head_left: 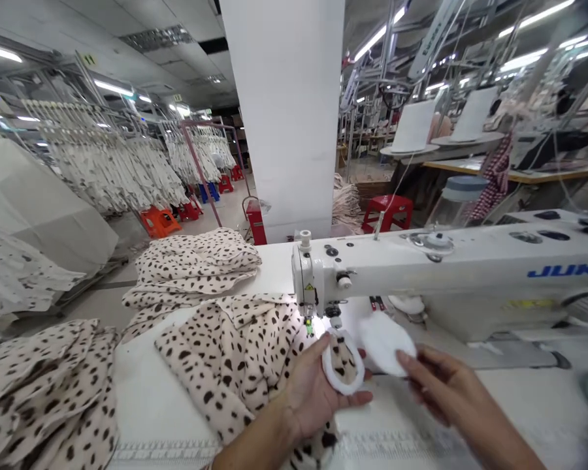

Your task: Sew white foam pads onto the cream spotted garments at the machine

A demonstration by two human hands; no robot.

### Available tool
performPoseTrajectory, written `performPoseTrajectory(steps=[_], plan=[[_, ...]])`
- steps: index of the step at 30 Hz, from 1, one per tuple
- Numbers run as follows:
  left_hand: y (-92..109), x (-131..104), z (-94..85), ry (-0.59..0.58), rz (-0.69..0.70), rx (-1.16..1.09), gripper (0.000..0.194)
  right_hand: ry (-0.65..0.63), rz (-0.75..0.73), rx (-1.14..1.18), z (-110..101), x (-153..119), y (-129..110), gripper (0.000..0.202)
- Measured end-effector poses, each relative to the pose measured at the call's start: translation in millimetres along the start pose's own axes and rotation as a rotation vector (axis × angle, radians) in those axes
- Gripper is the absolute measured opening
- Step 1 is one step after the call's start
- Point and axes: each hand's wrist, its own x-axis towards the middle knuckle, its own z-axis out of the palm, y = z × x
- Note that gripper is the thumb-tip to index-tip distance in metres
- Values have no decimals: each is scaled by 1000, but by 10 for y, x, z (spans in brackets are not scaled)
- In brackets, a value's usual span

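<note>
Palm up in front of the sewing machine's needle area, my left hand (318,395) holds a round white-rimmed piece (326,372) with spotted fabric inside the ring. Its thumb lies along the rim and the fingers are beneath. To the right, my right hand (443,385) pinches the edge of a white oval fabric piece (385,343), which is slightly blurred. Pale pink fabric with dark spots (235,356) lies bunched to the left of my left hand and passes under my forearm. The white sewing machine (318,281) stands just beyond both hands, its needle area lit.
More spotted fabric is piled at the table's back left (196,264) and at the lower left (44,391). A printed ruler strip (166,450) runs along the front table edge. Behind the machine rises a white pillar (289,117). Thread cones (414,127) stand at the upper right.
</note>
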Motion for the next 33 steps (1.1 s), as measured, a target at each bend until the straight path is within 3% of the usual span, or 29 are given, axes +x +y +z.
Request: performPoseTrajectory(steps=[3,6,9,13,29,33], plan=[[-18,-14,-17,-122,35,-36,62,-223,145,253,249,-416,7,49],[-32,-39,-25,-138,58,-10,72,-239,179,349,446,-555,-47,49],[-59,-55,-39,-119,134,116,69,-223,171,368,542,-550,-98,49],[-92,-64,-40,-59,229,263,54,-267,142,298,566,-521,-126,51],[-40,-13,-45,4,125,212,32,-387,179,220,593,-361,-25,54],[3,-9,-9,30,37,172,38,-418,182,252,553,-349,-47,56]])
